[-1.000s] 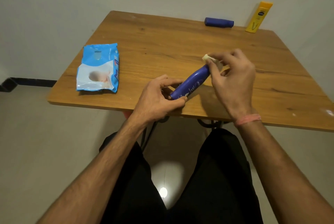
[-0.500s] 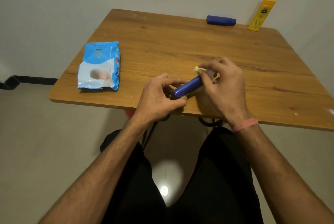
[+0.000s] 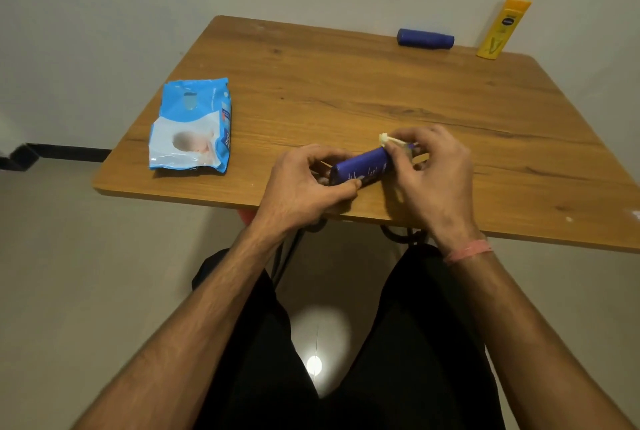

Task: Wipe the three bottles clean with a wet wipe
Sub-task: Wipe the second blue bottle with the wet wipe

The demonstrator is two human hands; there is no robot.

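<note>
holding blue bottle (image 3: 360,168) just above near edge of table (image 3: 346,90), tilted, far end up to the right. left hand (image 3: 304,187) pinching the near end between thumb and fingers, clamped on it. right hand (image 3: 433,173) curled round the far end, pressing a scrunched wet wipe (image 3: 389,141) against it; only a small pale wad of wipe showing past the fingers.

risks, judging from this:
- gripping left end with fingertips only, so probably slipping or twisting out once the surface is getting wet.
- hovering over the table edge, so likely dropping to the floor rather than the top if let go.
- wiping with a bunched wad, so likely covering little area and missing the middle and the end under the left fingers.
- possibly popping the cap if rubbing hard there; cap hidden, cannot tell.

waiting at the far edge by the wall: second blue bottle (image 3: 425,38) lying flat, yellow bottle (image 3: 502,29) leaning on the wall, near each other, not touching. wipe pack (image 3: 190,126) lying at the left.
</note>
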